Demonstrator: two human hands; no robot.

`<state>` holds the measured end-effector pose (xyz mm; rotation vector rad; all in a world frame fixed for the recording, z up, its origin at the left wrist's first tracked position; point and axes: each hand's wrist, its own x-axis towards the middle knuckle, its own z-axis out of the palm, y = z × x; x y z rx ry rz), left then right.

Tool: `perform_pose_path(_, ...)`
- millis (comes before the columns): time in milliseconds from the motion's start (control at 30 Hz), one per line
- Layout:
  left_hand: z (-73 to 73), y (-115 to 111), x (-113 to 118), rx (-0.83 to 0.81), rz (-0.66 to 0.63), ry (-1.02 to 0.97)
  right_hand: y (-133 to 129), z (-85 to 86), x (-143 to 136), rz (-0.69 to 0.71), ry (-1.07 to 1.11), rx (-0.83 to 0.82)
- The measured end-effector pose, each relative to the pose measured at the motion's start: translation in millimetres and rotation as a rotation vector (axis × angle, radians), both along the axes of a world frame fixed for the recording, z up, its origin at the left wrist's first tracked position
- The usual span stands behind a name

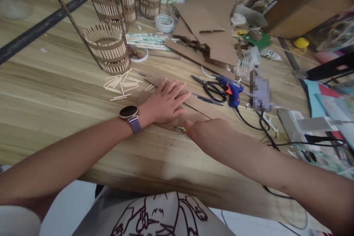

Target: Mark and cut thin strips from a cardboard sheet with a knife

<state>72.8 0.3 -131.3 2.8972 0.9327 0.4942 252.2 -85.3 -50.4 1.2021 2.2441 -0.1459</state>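
My left hand [168, 101] lies flat with fingers spread on a brown cardboard piece [193, 113]. A watch with a purple band [134, 122] is on that wrist. Just to its right, my right hand [200, 131] is closed around a small cutter knife [182, 129]; only its yellow part and thin tip show at the cardboard's near edge. Beyond my fingers rests a dark pen [208, 100]. Black-handled scissors [214, 90] and a blue hot glue gun [233, 90] lie farther right. Loose short wooden sticks [121, 83] are scattered left of my left hand.
A round stick basket [107, 51] hangs in a tall frame at the back left. White tape rolls [164, 23] stand behind. Large cardboard sheets [210, 11] carry a knife [211, 31]. Black cables [249, 121] cross the right side, near a cardboard box [309, 7].
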Motion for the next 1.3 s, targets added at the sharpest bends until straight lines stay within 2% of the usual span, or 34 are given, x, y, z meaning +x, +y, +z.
perform_pose_path(667,2.0,0.4,-0.9,-0.009,-0.002,0.024,1.7,-4.8,9.0,0.018,0.055,-0.038)
perform_pose_path(833,2.3,0.2,-0.8,0.001,-0.004,0.041,1.1,-7.0,11.9,0.048,0.015,-0.002)
perform_pose_path(1100,2.6,0.6,-0.9,0.016,-0.011,0.038,-2.6,-17.5,25.7,0.084,0.071,0.062)
perform_pose_path(1300,3.9,0.3,-0.8,0.005,-0.005,0.061,-1.4,-14.1,23.5,0.064,0.073,0.037)
